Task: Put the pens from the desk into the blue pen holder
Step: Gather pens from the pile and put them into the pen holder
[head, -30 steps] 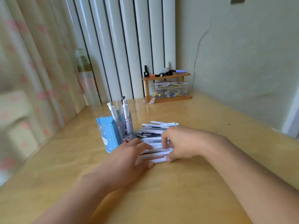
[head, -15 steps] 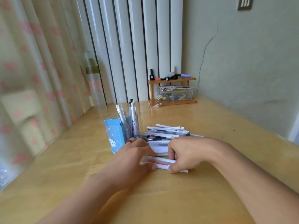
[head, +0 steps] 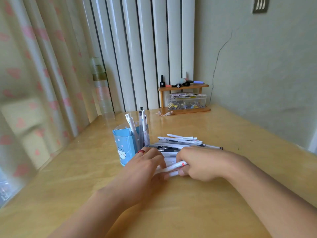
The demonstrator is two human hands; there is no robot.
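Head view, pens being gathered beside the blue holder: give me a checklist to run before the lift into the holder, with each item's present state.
1. Right hand closed on white pens: ok.
2. Left hand steadying the same pens: ok.
3. Number of pens in the grip: cannot tell.
4. Blue pen holder upright: ok.
5. Room left in the holder: cannot tell.
6. All pens off the desk: not ok, a pile remains.

desk (head: 223, 194): yellowish wood, smooth, glossy sheen
blue pen holder (head: 123, 145): smooth plastic, printed; clear part behind
pens (head: 178, 143): mostly white plastic, smooth
small shelf (head: 183, 87): wood
storage box (head: 187, 103): clear plastic
curtain (head: 30, 83): thin cloth, matt
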